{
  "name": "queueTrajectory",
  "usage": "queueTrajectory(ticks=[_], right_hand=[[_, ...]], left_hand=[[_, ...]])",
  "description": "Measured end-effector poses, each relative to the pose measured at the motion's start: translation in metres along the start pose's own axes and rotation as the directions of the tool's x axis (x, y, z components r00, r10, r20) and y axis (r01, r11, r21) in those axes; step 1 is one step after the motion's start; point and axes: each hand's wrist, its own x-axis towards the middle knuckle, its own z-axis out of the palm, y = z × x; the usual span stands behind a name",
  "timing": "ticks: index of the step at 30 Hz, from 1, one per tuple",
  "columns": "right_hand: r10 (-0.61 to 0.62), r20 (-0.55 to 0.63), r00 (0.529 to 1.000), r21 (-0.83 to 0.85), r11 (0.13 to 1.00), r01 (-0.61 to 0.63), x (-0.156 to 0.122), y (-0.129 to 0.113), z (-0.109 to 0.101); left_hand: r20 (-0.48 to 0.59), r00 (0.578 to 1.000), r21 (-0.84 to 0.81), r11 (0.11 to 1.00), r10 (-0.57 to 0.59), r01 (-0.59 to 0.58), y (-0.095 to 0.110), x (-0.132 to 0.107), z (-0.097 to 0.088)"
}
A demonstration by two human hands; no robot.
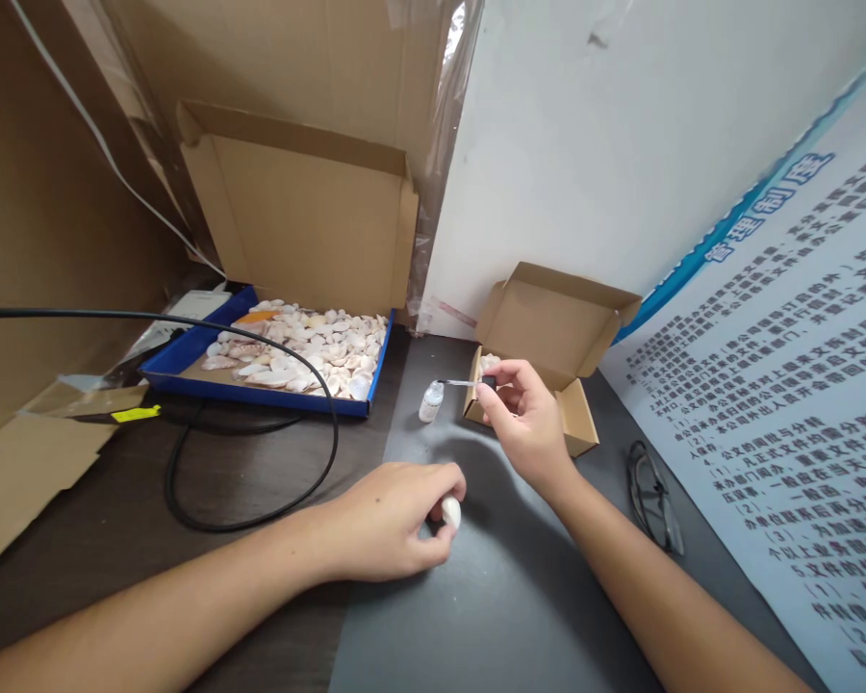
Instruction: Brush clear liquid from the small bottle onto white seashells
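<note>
Bottle (429, 404) is open, standing on the bench (476, 616); applicator cap (488, 382) is out. Right hand (526, 423) is clamped on the cap, stem (462, 383) pointing at the bottle mouth; contact there, can't tell. Left hand (394, 520) pinches a white shell (451, 513) nearer the wearer, apart from the applicator. Status: opening looks done; applicator not on the shell. Can't tell whether the shell's already coated. Shell's small, pale, rounded, partly hidden by the hand. Bottle's small, clear, with a white label; level unreadable.
</note>
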Motion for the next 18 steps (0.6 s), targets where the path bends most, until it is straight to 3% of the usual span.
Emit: queueTrajectory(ticks=[18], right_hand=[[-0.067,0.004,0.998,-0.088,0.994,0.067,-0.0014,-0.0065,-0.0017]], left_hand=[[-0.009,1.000,-0.006,1.000,0.017,-0.017,-0.0027,-0.0010,0.0015]])
